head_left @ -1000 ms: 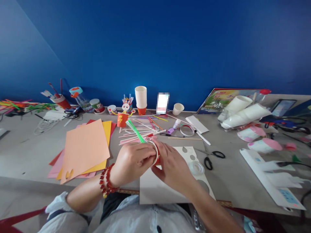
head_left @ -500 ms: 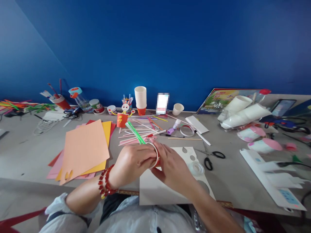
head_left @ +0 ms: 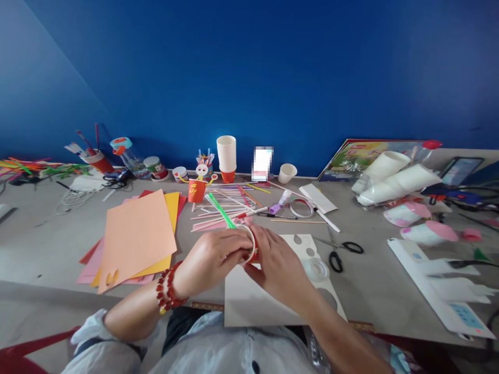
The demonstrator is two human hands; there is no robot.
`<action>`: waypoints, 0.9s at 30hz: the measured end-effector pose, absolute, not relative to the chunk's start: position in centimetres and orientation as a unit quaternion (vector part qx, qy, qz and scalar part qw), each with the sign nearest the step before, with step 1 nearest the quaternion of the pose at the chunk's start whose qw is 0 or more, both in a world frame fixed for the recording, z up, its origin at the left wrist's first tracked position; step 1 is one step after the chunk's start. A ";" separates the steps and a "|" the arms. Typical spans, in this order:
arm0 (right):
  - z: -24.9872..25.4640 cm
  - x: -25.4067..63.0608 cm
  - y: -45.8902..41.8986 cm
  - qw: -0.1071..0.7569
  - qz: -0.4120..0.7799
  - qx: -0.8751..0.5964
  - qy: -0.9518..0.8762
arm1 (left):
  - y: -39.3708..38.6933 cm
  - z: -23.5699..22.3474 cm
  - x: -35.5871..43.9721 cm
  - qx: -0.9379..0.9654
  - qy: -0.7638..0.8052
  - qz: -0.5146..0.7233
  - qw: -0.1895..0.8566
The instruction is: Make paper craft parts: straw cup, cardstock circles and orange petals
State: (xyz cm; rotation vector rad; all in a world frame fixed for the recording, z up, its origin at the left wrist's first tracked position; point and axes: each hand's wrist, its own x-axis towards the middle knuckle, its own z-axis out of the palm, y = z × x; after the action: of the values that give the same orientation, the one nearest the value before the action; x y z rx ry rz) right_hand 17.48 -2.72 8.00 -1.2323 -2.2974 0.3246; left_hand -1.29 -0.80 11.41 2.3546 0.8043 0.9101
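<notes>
your right hand [head_left: 278, 259] keeps its grip closed round the red cup [head_left: 255, 254] above the near white card [head_left: 249, 304]; your left hand [head_left: 214, 257] reaches its mouth, its exact grip hidden.

Table [head_left: 374, 288] open between scissors [head_left: 342, 248] and power strip [head_left: 431, 296]; straws [head_left: 226, 200] crowd centre.

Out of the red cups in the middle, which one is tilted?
The held cup, in your right hand, its mouth facing your left hand. The cup with yellow arms and the cup under the white stack stand upright.
</notes>
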 end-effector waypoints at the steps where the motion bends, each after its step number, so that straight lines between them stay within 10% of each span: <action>1: 8.0 17.4 -2.7 0.256 0.122 -0.453 -0.845 | -0.8 11.3 -1.3 0.859 0.298 0.340 0.239; 27: 7.7 17.3 -2.3 0.287 0.121 -0.416 -0.854 | -1.7 10.4 -1.5 0.847 0.359 0.355 0.168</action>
State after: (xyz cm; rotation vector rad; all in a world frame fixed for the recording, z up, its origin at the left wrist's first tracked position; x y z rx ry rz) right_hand 17.29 -2.31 7.68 -1.1119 -2.2829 0.3225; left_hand -1.51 -1.73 10.42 2.4080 1.0203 1.0103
